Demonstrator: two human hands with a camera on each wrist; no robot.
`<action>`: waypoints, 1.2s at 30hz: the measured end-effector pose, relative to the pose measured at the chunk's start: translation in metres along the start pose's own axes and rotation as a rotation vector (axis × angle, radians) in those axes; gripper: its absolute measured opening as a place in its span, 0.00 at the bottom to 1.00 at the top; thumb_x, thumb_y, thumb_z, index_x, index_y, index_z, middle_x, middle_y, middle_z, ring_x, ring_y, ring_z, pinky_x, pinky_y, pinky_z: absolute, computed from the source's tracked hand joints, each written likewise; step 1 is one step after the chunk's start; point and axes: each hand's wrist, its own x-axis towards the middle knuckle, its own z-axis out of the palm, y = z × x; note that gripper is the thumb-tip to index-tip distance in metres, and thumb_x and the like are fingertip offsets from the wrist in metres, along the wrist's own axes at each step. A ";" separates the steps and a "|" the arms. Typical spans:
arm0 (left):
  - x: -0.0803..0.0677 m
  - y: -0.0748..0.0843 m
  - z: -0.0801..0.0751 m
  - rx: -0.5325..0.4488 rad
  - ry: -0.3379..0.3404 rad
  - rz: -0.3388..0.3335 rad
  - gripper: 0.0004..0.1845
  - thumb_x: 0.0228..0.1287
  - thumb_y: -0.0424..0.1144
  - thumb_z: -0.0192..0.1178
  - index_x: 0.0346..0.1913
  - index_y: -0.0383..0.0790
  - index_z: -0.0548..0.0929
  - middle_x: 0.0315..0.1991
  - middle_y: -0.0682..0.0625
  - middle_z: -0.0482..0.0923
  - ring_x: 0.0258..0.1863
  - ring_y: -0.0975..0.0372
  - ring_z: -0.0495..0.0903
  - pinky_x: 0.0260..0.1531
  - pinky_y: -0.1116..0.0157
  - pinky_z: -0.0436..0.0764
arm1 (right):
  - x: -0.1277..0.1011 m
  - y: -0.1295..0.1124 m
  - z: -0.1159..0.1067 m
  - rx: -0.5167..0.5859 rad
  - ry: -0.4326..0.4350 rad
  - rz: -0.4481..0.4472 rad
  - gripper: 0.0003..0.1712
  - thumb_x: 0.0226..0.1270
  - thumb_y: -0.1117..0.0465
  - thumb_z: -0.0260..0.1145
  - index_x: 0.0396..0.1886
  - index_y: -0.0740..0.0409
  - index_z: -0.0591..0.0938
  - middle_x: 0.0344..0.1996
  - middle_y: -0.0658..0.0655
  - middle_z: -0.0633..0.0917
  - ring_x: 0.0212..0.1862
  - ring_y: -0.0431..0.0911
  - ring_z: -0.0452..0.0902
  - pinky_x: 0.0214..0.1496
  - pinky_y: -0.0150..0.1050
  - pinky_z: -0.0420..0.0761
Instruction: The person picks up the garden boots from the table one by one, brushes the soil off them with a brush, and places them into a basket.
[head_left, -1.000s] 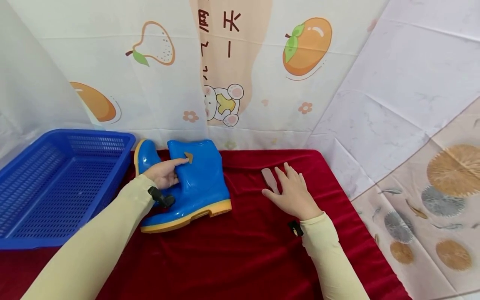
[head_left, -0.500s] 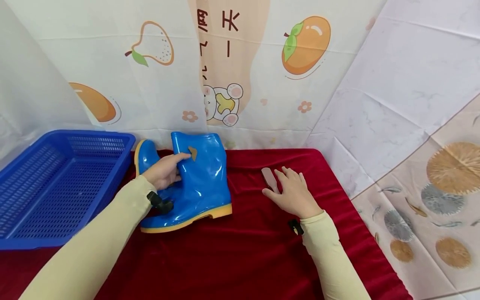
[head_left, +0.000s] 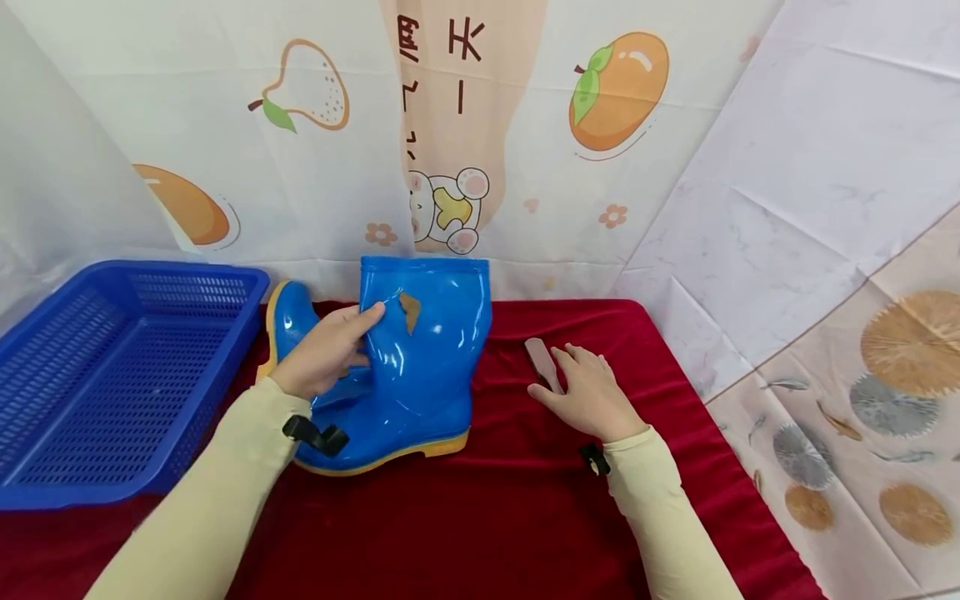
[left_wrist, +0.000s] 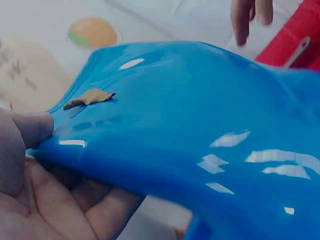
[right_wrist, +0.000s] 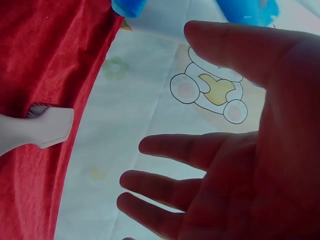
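A blue rain boot (head_left: 427, 358) with a yellow sole stands upright on the red cloth. My left hand (head_left: 326, 346) pinches the left edge of its shaft, thumb outside; in the left wrist view the other fingers lie under the blue rubber. A brown leaf-like scrap (left_wrist: 91, 98) clings to the shaft near the thumb. My right hand (head_left: 592, 396) hovers with fingers spread, holding nothing. Beside it lies a pale-handled brush (head_left: 544, 363); its bristles show in the right wrist view, facing the cloth. A second blue boot (head_left: 291, 321) lies behind my left hand, partly hidden.
A blue plastic basket (head_left: 161, 479) with perforated walls stands on the left. The red cloth (head_left: 525, 500) covers the table. Behind it hangs a white printed curtain (head_left: 525, 167), close to the boot's top.
The boot in my left hand has come upright from a leftward lean and turned, so its shaft faces me more broadly. My right hand and the brush have stayed almost still.
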 end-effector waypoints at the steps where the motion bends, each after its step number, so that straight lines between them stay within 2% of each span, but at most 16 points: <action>1: -0.002 0.003 0.005 0.010 0.016 0.019 0.36 0.81 0.60 0.45 0.74 0.32 0.67 0.63 0.38 0.81 0.57 0.51 0.85 0.63 0.38 0.75 | 0.000 0.000 0.000 -0.002 -0.004 0.001 0.46 0.70 0.41 0.67 0.74 0.70 0.69 0.74 0.72 0.68 0.77 0.67 0.58 0.79 0.68 0.51; 4: -0.007 0.011 0.018 0.048 0.067 0.095 0.32 0.82 0.58 0.45 0.68 0.32 0.73 0.55 0.42 0.85 0.54 0.53 0.85 0.60 0.39 0.79 | 0.002 0.000 0.001 -0.010 -0.012 0.000 0.46 0.70 0.42 0.66 0.74 0.71 0.69 0.74 0.72 0.68 0.77 0.67 0.59 0.78 0.68 0.52; 8: -0.012 0.018 0.030 0.093 0.188 0.225 0.27 0.83 0.56 0.44 0.60 0.35 0.78 0.42 0.46 0.87 0.47 0.55 0.85 0.53 0.48 0.83 | 0.003 0.000 0.002 -0.022 -0.007 -0.009 0.45 0.70 0.42 0.67 0.73 0.72 0.70 0.73 0.73 0.70 0.76 0.67 0.60 0.77 0.68 0.55; 11: -0.010 0.017 0.037 0.100 0.274 0.301 0.25 0.83 0.55 0.45 0.50 0.35 0.79 0.28 0.44 0.79 0.33 0.55 0.79 0.43 0.56 0.81 | 0.005 0.001 0.003 -0.027 0.001 -0.024 0.45 0.70 0.43 0.67 0.72 0.73 0.71 0.71 0.73 0.71 0.75 0.67 0.63 0.77 0.67 0.57; 14: -0.005 0.008 0.041 0.098 0.271 0.335 0.22 0.83 0.53 0.46 0.41 0.36 0.77 0.23 0.36 0.67 0.27 0.49 0.71 0.37 0.54 0.77 | 0.007 0.002 0.005 -0.023 -0.005 -0.025 0.45 0.70 0.42 0.67 0.72 0.73 0.71 0.71 0.73 0.72 0.74 0.67 0.64 0.77 0.65 0.60; 16: -0.001 0.003 0.042 0.110 0.228 0.343 0.21 0.83 0.51 0.47 0.43 0.36 0.78 0.27 0.35 0.72 0.32 0.49 0.76 0.41 0.54 0.80 | 0.008 0.003 0.006 -0.015 -0.017 -0.013 0.45 0.70 0.42 0.66 0.72 0.72 0.71 0.71 0.72 0.72 0.74 0.67 0.64 0.77 0.63 0.61; 19: 0.001 0.000 0.042 0.134 0.147 0.343 0.20 0.83 0.50 0.49 0.59 0.37 0.80 0.44 0.38 0.84 0.47 0.49 0.84 0.53 0.47 0.84 | 0.008 0.007 0.009 -0.018 -0.037 0.022 0.45 0.71 0.40 0.65 0.73 0.71 0.70 0.71 0.71 0.72 0.74 0.67 0.65 0.76 0.62 0.64; 21: 0.002 -0.001 0.042 0.149 0.107 0.338 0.23 0.82 0.49 0.51 0.68 0.39 0.77 0.57 0.44 0.84 0.57 0.51 0.83 0.58 0.43 0.82 | 0.008 0.011 0.011 -0.033 -0.043 0.050 0.44 0.72 0.40 0.65 0.72 0.71 0.72 0.69 0.71 0.75 0.71 0.67 0.68 0.73 0.62 0.69; 22: 0.001 -0.001 0.042 0.153 0.095 0.333 0.24 0.82 0.49 0.51 0.71 0.40 0.75 0.61 0.45 0.83 0.59 0.50 0.83 0.59 0.42 0.81 | 0.008 0.013 0.013 -0.042 -0.042 0.064 0.42 0.72 0.41 0.65 0.70 0.70 0.74 0.65 0.70 0.78 0.68 0.66 0.72 0.70 0.61 0.73; 24: 0.001 -0.004 0.042 0.158 0.088 0.324 0.25 0.81 0.50 0.52 0.72 0.41 0.75 0.62 0.46 0.82 0.59 0.50 0.83 0.59 0.42 0.80 | 0.008 0.018 0.016 -0.052 -0.049 0.097 0.34 0.71 0.42 0.66 0.61 0.67 0.80 0.53 0.66 0.84 0.56 0.61 0.80 0.59 0.57 0.81; 26: 0.000 -0.008 0.041 0.149 0.093 0.321 0.25 0.81 0.50 0.53 0.71 0.40 0.75 0.61 0.46 0.83 0.59 0.51 0.83 0.59 0.42 0.80 | 0.010 0.022 0.019 -0.041 -0.065 0.130 0.25 0.70 0.44 0.68 0.46 0.64 0.84 0.38 0.60 0.85 0.41 0.54 0.83 0.45 0.51 0.84; 29: 0.001 -0.014 0.039 0.133 0.111 0.319 0.24 0.81 0.49 0.53 0.69 0.39 0.77 0.59 0.45 0.84 0.56 0.51 0.83 0.58 0.43 0.81 | 0.013 0.028 0.024 -0.004 -0.100 0.168 0.18 0.69 0.47 0.70 0.30 0.56 0.80 0.21 0.51 0.79 0.26 0.46 0.75 0.30 0.42 0.76; 32: 0.002 -0.017 0.037 0.127 0.122 0.319 0.24 0.80 0.49 0.55 0.69 0.39 0.77 0.58 0.45 0.84 0.56 0.51 0.83 0.58 0.43 0.81 | 0.017 0.033 0.030 0.019 -0.124 0.193 0.18 0.67 0.48 0.71 0.25 0.54 0.79 0.16 0.49 0.77 0.22 0.44 0.72 0.26 0.38 0.71; 36: 0.005 -0.019 0.035 0.142 0.109 0.328 0.26 0.77 0.50 0.60 0.70 0.43 0.77 0.59 0.47 0.84 0.56 0.53 0.84 0.58 0.44 0.82 | 0.019 0.038 0.036 0.013 -0.126 0.218 0.21 0.66 0.48 0.72 0.20 0.55 0.77 0.14 0.50 0.76 0.20 0.44 0.70 0.24 0.38 0.69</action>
